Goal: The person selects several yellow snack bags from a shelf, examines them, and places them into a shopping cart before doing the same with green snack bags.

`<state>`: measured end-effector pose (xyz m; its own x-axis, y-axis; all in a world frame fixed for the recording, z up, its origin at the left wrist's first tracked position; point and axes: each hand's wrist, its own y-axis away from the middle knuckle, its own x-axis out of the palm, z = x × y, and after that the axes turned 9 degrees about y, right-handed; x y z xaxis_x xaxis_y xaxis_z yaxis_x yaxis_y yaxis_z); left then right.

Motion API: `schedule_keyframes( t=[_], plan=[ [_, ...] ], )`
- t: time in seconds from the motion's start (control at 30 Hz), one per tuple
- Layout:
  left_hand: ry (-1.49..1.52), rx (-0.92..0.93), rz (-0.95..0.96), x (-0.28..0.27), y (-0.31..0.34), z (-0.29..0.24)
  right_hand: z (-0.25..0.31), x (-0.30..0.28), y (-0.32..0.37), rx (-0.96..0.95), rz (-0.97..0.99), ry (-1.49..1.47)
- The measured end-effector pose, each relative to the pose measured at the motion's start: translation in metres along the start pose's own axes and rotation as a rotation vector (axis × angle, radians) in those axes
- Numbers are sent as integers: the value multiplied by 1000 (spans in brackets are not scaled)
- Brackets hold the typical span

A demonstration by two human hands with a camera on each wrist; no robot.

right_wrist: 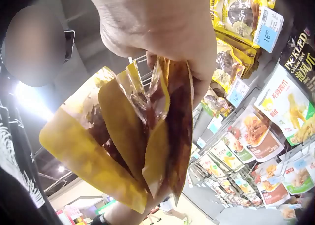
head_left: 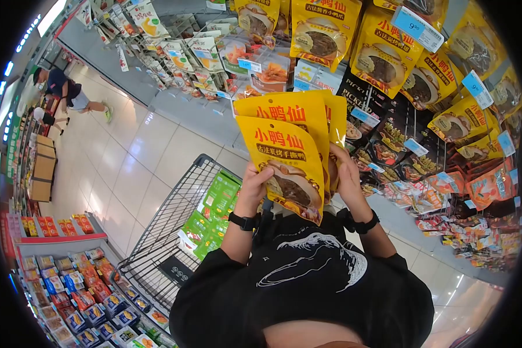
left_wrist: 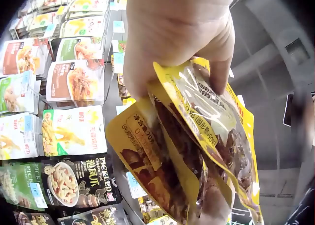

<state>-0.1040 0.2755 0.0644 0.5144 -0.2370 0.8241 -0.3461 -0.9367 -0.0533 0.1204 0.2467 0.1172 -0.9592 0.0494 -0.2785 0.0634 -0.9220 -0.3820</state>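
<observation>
Several yellow food packets (head_left: pixel 284 168) are held in front of the chest in the head view, fanned and overlapping. My left hand (head_left: pixel 254 184) grips their left side, thumb on the front packet. On the right side, my right hand (head_left: pixel 348 177) holds the rear packets, its fingers partly hidden behind them. In the left wrist view, the left hand (left_wrist: pixel 179 33) pinches packets (left_wrist: pixel 211 112) whose edges spread apart. The right wrist view has the right hand (right_wrist: pixel 152 23) gripping the packets (right_wrist: pixel 123 131) from its side.
A shopping cart (head_left: pixel 156 232) with green packages (head_left: pixel 214 214) stands to the left. Hanging packets (head_left: pixel 383 52) and price tags (head_left: pixel 417 29) fill the shelf ahead and right. A display of boxed goods (head_left: pixel 81 290) is at lower left; a person (head_left: pixel 69 93) is in the aisle.
</observation>
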Motion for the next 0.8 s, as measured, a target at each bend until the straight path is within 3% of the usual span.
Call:
schedule_keyframes(
  t=[0.1, 0.43, 0.6, 0.73, 0.8],
  plan=[
    [-30, 8, -22, 5, 1, 3, 0, -4, 6, 110, 50, 152],
    [-81, -57, -59, 13, 8, 13, -15, -8, 1, 235, -11, 72],
    [-164, -92, -38, 7, 11, 15, -9, -13, 1, 469, 49, -35],
    [-320, -111, -45, 6, 13, 15, 5, -4, 2, 335, -83, -67],
    [-253, -76, -69, 9, 14, 14, -12, -9, 6, 260, 15, -62]
  ],
)
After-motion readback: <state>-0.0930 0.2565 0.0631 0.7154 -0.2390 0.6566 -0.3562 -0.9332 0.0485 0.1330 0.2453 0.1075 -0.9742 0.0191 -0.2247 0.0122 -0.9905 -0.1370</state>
